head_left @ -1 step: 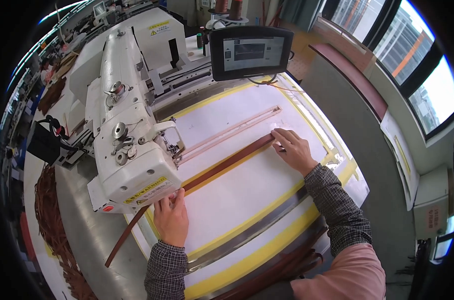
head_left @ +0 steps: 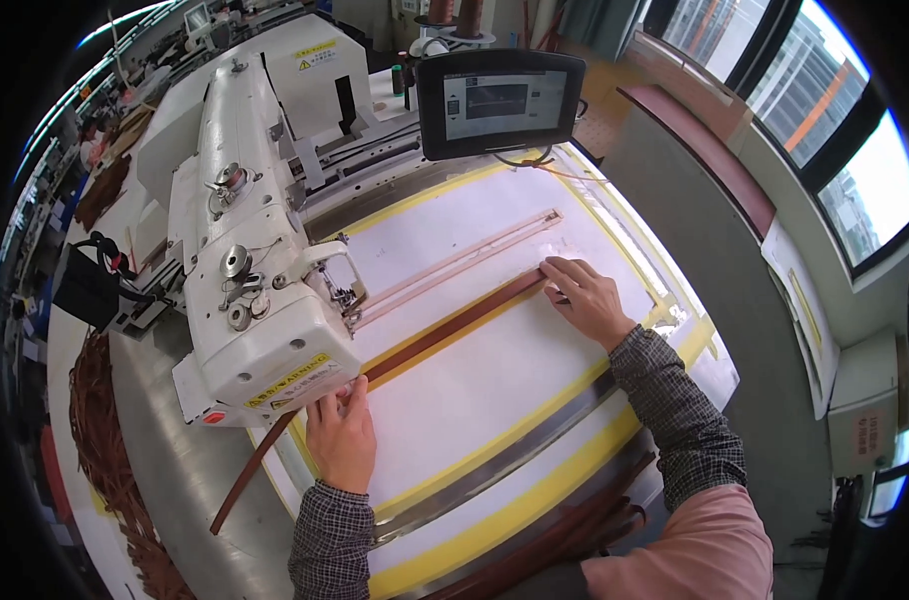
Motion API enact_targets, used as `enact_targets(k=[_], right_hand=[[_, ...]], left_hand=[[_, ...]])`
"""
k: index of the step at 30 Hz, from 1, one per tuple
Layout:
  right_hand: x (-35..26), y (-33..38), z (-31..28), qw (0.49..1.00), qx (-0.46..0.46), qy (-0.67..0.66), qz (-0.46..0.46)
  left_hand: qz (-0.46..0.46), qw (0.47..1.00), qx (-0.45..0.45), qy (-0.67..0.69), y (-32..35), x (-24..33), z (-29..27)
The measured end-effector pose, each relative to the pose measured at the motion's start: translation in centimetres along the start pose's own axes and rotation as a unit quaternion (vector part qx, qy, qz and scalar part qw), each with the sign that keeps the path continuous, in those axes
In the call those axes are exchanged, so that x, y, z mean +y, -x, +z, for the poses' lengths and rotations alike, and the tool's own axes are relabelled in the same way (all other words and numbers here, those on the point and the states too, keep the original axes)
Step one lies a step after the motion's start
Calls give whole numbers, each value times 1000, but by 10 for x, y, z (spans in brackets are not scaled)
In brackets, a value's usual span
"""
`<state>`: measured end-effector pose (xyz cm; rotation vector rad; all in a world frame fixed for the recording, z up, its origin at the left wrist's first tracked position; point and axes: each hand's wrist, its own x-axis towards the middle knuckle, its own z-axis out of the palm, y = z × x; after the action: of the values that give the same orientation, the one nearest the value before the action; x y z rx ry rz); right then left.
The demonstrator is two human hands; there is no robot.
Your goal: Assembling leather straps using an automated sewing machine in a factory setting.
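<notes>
Sewing workshop: industrial sewing machine (head_left: 255,260), control screen (head_left: 500,100), leather strap piles (head_left: 100,440), further workstations.

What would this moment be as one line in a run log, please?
left hand: pressing brown strap near sewing machine | right hand: fingertips on strap's far end | strap: flat on white table

One white sewing machine (head_left: 255,250), far left on the surface (head_left: 495,380); one dark control screen (head_left: 502,100), far centre. One long brown strap (head_left: 415,345) across the surface; one pile of brown straps (head_left: 100,440) at left. Two hands: left (head_left: 342,440), right (head_left: 587,297).
</notes>
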<state>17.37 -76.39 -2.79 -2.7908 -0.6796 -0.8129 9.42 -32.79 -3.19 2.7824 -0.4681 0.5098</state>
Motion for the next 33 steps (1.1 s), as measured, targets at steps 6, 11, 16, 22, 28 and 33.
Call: enact_targets(k=[6, 11, 16, 22, 28, 33], right_hand=[[8, 3, -1, 997, -74, 33, -11], [7, 4, -7, 995, -80, 46, -29], [6, 11, -7, 993, -107, 55, -6], [-1, 4, -10, 988, -145, 56, 5], [-14, 1, -4, 986, -138, 87, 40], [-95, -13, 22, 985, -113, 119, 55]], left_hand=[[-13, 1000, -17, 12, -2, 3, -3], [-13, 1000, -26, 4, 0, 1, -5], [-11, 1000, -29, 2, 0, 2, -5], [-3, 1000, -11, -12, 1, 0, -8], [4, 1000, 5, 9, -3, 5, 0], [6, 1000, 17, -10, 2, -1, 2]])
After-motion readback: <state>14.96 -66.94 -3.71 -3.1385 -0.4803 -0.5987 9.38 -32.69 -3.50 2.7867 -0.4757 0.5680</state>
